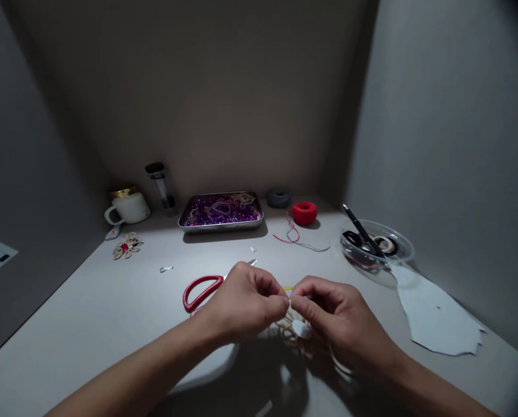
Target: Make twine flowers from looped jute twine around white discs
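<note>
My left hand (244, 301) and my right hand (332, 315) meet fingertip to fingertip low in the middle of the desk, both pinched on a tiny pale piece (289, 299) too small to name. Beneath them lies a bundle of tan rubber bands (290, 332) with a small white oval piece on it. A bit of yellow (288, 288) shows just behind my fingers. Red-handled scissors (199, 291) lie on the desk, partly hidden under my left hand.
A metal tray (221, 223) of purple and red beads with rubber bands stands at the back. Around it: white mug (128, 207), dark-capped bottle (161, 184), rubber-band flower (127, 245), grey spool (278, 197), red thread spool (304, 212), clear bowl (378, 246) with pen, cut white sheet (435, 315).
</note>
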The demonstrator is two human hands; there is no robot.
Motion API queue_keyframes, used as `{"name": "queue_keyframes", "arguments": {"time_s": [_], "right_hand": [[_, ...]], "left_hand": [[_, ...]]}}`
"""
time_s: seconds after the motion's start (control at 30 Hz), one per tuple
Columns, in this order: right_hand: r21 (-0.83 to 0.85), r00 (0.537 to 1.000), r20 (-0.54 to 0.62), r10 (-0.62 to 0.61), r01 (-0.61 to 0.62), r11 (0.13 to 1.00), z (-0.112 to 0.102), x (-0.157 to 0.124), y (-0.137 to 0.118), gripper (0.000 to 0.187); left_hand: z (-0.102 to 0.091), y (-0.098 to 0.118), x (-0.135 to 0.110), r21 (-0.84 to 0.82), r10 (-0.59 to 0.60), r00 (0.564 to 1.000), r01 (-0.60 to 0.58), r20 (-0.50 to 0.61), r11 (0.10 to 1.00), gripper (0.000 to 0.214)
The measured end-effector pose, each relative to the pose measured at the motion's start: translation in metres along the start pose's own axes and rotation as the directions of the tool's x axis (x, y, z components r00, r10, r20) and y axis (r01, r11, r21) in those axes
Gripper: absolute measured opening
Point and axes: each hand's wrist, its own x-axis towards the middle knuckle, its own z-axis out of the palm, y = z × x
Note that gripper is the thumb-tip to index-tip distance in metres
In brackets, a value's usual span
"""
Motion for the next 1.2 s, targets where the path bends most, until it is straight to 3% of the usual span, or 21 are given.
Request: {"name": "queue_keyframes", "arguments": {"time_s": [0.2,0.4,0.63,0.73,0.87,1.03,1.13,1.2], "right_hand": [[0.084,0.993,0.074,0.094,-0.1,0.991,0.0,0.001,-0.002,0.036],[0.364,0.975,0.166,0.151,-0.203,0.909,0.0,0.002,0.007,0.03],[0.403,0.98,0.152,0.128,-0.18,0.897,0.004,0.004,0.007,0.028],[0.335,0.983,0.14,0.116,-0.157,0.929,0.002,0.002,0.005,0.026],[0.068,0.996,0.062,0.062,-0.066,0.996,0.003,-0.002,-0.004,0.022],[-0.25,0.991,-0.096,-0.093,0.066,0.966,0.01,-0.005,-0.013,0.009],[-0.276,0.985,-0.104,-0.137,0.103,0.956,0.009,-0.006,-0.014,0.011],[-0.184,0.993,-0.08,-0.085,0.069,0.981,0.006,-0.006,-0.014,0.013]], "left_hand": [[-0.001,0.0,0.001,-0.073,-0.017,0.999,0.02,0.043,0.997,0.012],[-0.005,0.003,0.001,-0.139,-0.024,0.999,0.03,0.049,0.99,0.012],[-0.005,0.003,0.002,-0.171,-0.037,0.997,0.048,0.063,0.984,0.011],[-0.006,0.002,0.001,-0.116,-0.025,0.998,0.031,0.058,0.993,0.011],[-0.002,0.004,-0.004,0.058,-0.014,1.0,0.013,0.024,0.998,0.013],[0.006,0.013,-0.013,0.26,-0.002,1.0,0.005,-0.011,0.966,0.018],[0.006,0.016,-0.016,0.279,0.012,1.0,-0.004,-0.026,0.96,0.018],[0.003,0.016,-0.016,0.276,0.02,1.0,-0.014,-0.019,0.961,0.018]]}}
